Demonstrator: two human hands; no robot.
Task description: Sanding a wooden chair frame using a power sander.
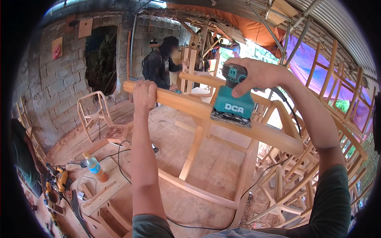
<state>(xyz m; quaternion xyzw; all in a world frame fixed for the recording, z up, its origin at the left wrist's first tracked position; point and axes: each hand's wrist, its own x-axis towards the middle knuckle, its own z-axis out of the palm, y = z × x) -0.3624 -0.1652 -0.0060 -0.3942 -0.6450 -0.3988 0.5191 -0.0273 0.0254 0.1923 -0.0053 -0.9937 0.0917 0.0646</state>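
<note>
A teal and black electric sander rests with its pad against a wooden rail of a chair frame. My right hand is closed round the sander's top, and its black cord trails down past my forearm. My left hand grips the same rail near its left end, fingers wrapped over it. The pale wooden frame stands on a worktable, with a post running down from the rail to the lower bars.
A co-worker in dark clothes stands beyond the table. Lower left lie a bottle of orange liquid, a yellow power tool and cords. Stacked chair frames crowd the right side. Another person shows at the left edge.
</note>
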